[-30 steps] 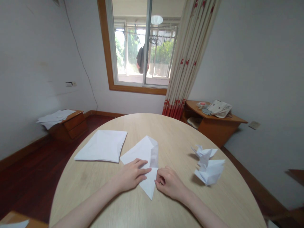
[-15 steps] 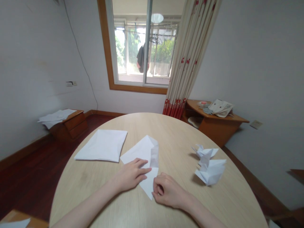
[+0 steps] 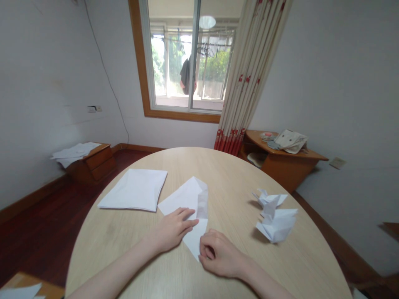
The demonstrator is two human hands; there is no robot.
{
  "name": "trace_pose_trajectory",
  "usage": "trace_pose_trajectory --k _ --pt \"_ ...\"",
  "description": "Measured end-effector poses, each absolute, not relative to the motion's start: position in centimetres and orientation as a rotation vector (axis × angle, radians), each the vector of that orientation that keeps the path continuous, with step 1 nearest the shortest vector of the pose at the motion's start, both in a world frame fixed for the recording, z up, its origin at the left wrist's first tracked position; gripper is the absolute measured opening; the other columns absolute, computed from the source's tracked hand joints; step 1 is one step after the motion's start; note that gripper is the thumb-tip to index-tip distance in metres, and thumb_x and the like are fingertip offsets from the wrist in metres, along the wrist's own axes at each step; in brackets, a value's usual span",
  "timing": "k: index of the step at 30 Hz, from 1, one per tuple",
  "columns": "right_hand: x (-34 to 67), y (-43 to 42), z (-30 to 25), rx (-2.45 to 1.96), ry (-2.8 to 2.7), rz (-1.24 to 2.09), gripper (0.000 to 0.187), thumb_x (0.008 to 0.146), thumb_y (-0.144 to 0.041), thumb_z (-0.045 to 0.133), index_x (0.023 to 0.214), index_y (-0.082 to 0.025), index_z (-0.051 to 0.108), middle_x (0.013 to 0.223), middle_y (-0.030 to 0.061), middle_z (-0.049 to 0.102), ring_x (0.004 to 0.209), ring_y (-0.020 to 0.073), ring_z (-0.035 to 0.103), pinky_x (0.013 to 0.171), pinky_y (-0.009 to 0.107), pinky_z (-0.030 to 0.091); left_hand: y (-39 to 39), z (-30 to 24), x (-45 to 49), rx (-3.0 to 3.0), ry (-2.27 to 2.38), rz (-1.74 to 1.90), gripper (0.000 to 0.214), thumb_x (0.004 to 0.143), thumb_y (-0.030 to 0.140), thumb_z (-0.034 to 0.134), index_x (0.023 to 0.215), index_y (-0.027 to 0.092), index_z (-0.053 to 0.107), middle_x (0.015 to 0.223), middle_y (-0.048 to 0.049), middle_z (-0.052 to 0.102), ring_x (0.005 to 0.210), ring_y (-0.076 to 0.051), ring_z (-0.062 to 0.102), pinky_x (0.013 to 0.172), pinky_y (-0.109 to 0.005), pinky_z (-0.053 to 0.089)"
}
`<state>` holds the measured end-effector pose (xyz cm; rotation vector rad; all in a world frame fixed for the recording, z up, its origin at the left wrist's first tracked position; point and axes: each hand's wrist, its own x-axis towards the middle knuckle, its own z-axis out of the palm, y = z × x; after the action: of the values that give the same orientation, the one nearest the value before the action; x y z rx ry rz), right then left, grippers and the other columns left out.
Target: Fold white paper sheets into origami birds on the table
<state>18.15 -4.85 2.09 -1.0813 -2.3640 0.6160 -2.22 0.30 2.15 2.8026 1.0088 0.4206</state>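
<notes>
Paper (image 3: 186,197), partly folded, lies before you on the round table (image 3: 174,278). Your left hand (image 3: 174,229) rests on it, fingers slightly spread; your right hand (image 3: 220,252) curls closed at its lower edge, any pinch unclear.

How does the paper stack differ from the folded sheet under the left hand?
The paper stack shows a thicker, layered edge; the folded sheet looks thinner. The paper stack is roughly four-sided; the folded sheet narrows to a tip toward the person. The left hand rests on the folded sheet; neither hand touches the paper stack. Both are white, on the table.
</notes>
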Motion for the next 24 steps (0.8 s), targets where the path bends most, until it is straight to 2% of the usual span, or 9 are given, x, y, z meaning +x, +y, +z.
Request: trace_pose_trajectory --k 4,7,11,13,15,18,21,24 --pt "18.3 -4.4 1.4 -0.960 -2.314 0.405 0.024 0.069 -0.007 0.048 0.058 -0.022 0.035 0.054 -0.0051 0.044 0.057 0.0124 0.044 0.059 0.024 0.035 -0.1 1.2 -1.4 2.831 1.097 0.486 0.027 0.097 0.018 0.042 0.119 0.021 0.060 0.134 -0.0101 0.055 0.126 -0.029 0.048 0.105 -0.052 0.039" --pt "18.7 -3.7 1.3 -0.927 -2.220 0.156 0.023 0.083 -0.013 0.045 0.062 -0.022 0.040 0.058 -0.0024 0.047 0.057 0.0137 0.044 0.058 0.027 0.033 -0.6 0.9 -0.9 2.797 1.136 0.478 0.022 0.096 0.030 0.049 0.112 0.018 0.060 0.133 -0.0116 0.056 0.130 -0.032 0.045 0.107 -0.054 0.036" --pt "19.5 -2.8 1.6 -0.985 -2.131 -0.089 0.024 0.093 -0.019 0.042 0.069 -0.021 0.048 0.061 0.0003 0.052 0.060 0.0156 0.046 0.060 0.029 0.034 -1.2 0.9 -0.4 2.702 1.181 0.537 0.048 0.083 0.055 0.062 0.111 0.016 0.057 0.134 -0.0165 0.055 0.132 -0.036 0.041 0.110 -0.059 0.026" --pt "19.8 -2.6 1.8 -0.999 -2.129 -0.145 0.019 0.093 -0.018 0.042 0.077 -0.020 0.052 0.068 0.0023 0.058 0.065 0.0172 0.050 0.064 0.031 0.036 -1.4 0.9 -0.1 2.653 1.189 0.593 0.062 0.077 0.058 0.067 0.119 0.016 0.050 0.133 -0.0178 0.054 0.133 -0.036 0.041 0.112 -0.060 0.022" --pt "20.1 -2.5 1.8 -0.977 -2.133 -0.188 0.014 0.091 -0.014 0.042 0.092 -0.019 0.055 0.082 0.0059 0.064 0.076 0.0196 0.055 0.071 0.033 0.040 -1.5 0.8 0.0 2.618 1.178 0.649 0.071 0.074 0.053 0.070 0.127 0.016 0.042 0.131 -0.0176 0.056 0.133 -0.035 0.041 0.113 -0.061 0.017" --pt "20.4 -2.4 1.6 -0.936 -2.131 -0.297 0.033 0.086 -0.006 0.040 0.114 -0.019 0.053 0.107 0.0098 0.064 0.099 0.0231 0.056 0.085 0.038 0.041 -1.6 0.9 0.1 2.588 1.149 0.698 0.073 0.071 0.042 0.070 0.131 0.016 0.036 0.128 -0.0169 0.057 0.133 -0.035 0.041 0.114 -0.061 0.013" --pt "20.5 -2.3 1.4 -0.946 -2.169 -0.389 0.051 0.080 -0.002 0.039 0.125 -0.021 0.050 0.122 0.0093 0.060 0.116 0.0242 0.049 0.096 0.042 0.037 -1.8 1.2 0.0 2.598 1.115 0.699 0.054 0.070 0.033 0.068 0.116 0.018 0.046 0.131 -0.0166 0.054 0.133 -0.033 0.040 0.115 -0.059 0.014" --pt "20.5 -2.0 1.4 -1.001 -2.217 -0.384 0.054 0.076 -0.002 0.041 0.125 -0.020 0.052 0.129 0.0090 0.058 0.125 0.0242 0.045 0.103 0.045 0.033 -2.0 1.4 -0.2 2.609 1.067 0.692 0.032 0.070 0.025 0.063 0.099 0.020 0.050 0.133 -0.0142 0.052 0.132 -0.031 0.042 0.115 -0.056 0.018"
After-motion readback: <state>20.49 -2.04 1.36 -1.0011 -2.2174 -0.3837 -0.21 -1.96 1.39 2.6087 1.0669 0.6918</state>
